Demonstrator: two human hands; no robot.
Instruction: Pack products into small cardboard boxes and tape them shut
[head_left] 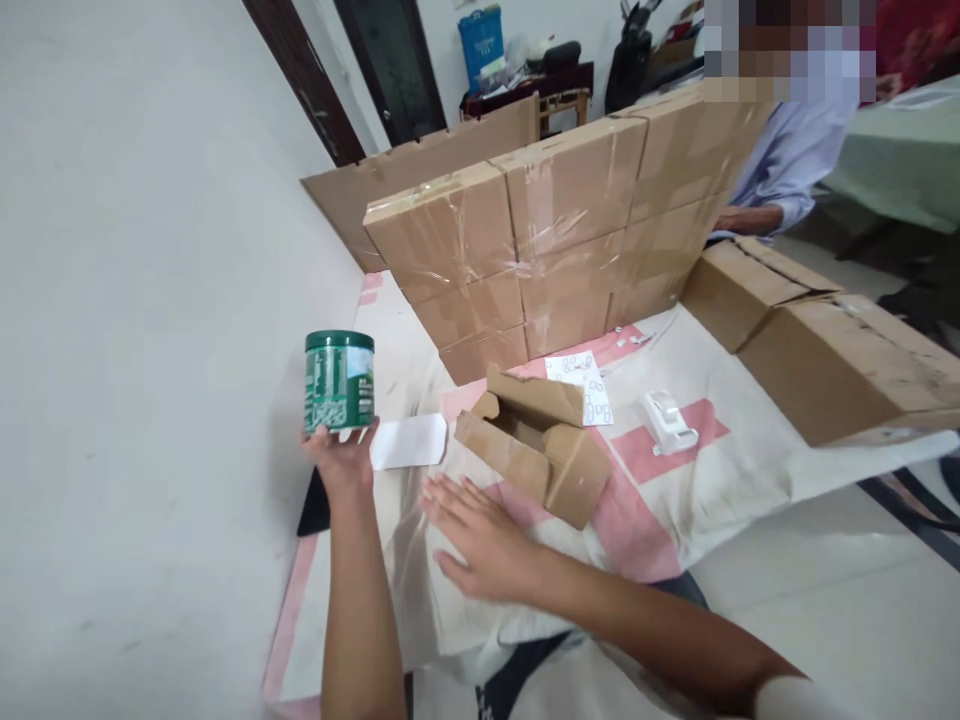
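A green canister point(339, 385) with a dark green lid is held upright by my left hand point(341, 455), fingers around its base, near the wall on the left. My right hand point(480, 540) is flat with its fingers stretched out, just over the cloth, and holds nothing. Beyond its fingertips lies a white card-like piece point(409, 441). An open cardboard box point(525, 450) with raised flaps sits just past my right hand. Part of a flat black object point(313, 505) shows beside my left wrist.
A taped cardboard partition point(570, 220) stands across the back of the cloth-covered table point(757, 430). Near it lie a patterned paper sheet point(598, 400) and a white plastic device point(666, 424). Larger cardboard boxes point(840, 350) are at the right. Behind the partition sits a person point(802, 160).
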